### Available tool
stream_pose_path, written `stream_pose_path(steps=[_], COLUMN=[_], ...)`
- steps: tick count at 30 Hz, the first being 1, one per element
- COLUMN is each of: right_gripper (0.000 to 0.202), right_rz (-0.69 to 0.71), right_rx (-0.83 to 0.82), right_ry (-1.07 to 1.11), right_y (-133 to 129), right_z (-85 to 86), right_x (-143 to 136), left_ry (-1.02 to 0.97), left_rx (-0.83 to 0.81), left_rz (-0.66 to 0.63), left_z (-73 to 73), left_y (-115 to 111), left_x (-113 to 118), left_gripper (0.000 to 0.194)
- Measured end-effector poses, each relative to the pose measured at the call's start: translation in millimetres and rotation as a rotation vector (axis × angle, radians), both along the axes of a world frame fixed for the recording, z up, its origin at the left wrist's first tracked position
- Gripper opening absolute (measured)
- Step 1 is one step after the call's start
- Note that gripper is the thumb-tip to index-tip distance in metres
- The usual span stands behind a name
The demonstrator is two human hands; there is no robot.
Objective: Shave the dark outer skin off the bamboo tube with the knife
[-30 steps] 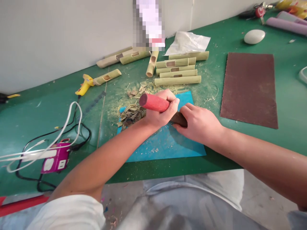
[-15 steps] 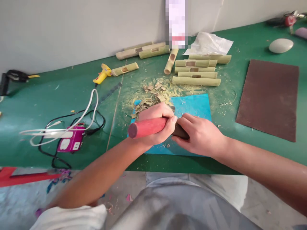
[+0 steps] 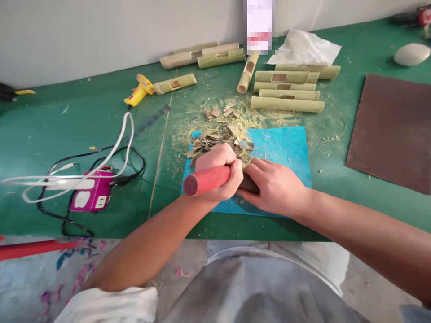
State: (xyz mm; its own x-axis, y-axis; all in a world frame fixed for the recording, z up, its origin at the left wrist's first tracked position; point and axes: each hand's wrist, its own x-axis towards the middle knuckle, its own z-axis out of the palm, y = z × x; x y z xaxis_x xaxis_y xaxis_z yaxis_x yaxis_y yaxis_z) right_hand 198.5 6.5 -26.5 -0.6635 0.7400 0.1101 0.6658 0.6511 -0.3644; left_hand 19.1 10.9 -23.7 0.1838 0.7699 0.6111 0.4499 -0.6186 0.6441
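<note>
As left fingers (image 3: 225, 153) wrap the red handle (image 3: 208, 181), right fingers (image 3: 256, 167) clasp a dark piece (image 3: 248, 183) near the front edge of the bench (image 3: 269, 229).

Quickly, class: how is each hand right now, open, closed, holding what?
Left hand: closed, holding the red handle.
Right hand: closed on the dark brown piece.

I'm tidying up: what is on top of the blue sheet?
Chips lie on the blue sheet, toward its far left corner. Over it, the left hand grips a red handle, the right hand a dark piece. What the hands cover is hidden.
</note>
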Motion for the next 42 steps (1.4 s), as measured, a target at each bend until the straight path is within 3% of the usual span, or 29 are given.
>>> stream_pose_path(steps=[5, 10, 25, 31, 33, 35, 39, 42], right_gripper=[0.029, 0.026, 0.026, 0.028, 0.028, 0.028, 0.028, 0.027], right_rz=[0.023, 0.008, 0.027, 0.028, 0.02, 0.025, 0.018, 0.012], right_rx=[-0.011, 0.085, 0.238, 0.181, 0.151, 0.147, 0.166, 0.188], right_ry=[0.079, 0.114, 0.146, 0.178, 0.183, 0.181, 0.172, 0.171], right_y=[5, 1, -4, -5, -4, -4, -4, -5], right_z=[-4.6, -8.4, -9.5, -10.3, -9.8, -8.8, -7.6, -8.8], right_x=[2, 3, 0, 1, 2, 2, 3, 3], left_ry=[-0.126, -0.329, -0.184, -0.067, -0.21, -0.23, -0.371, -0.355], left_rx=[0.001, -0.006, -0.037, -0.093, -0.071, -0.066, -0.055, -0.074], left_rz=[-0.047, 0.007, 0.01, 0.009, -0.009, -0.029, 0.025, 0.005], left_z=[-12.6, -17.1, -9.7, -3.6, -5.9, -10.0, -15.4, -13.1], left_y=[3, 6, 3, 2, 2, 2, 5, 6], left_x=[-1, 2, 0, 2, 4, 5, 7, 7], left_gripper=[0.03, 0.028, 0.027, 0.03, 0.034, 0.038, 0.033, 0.032])
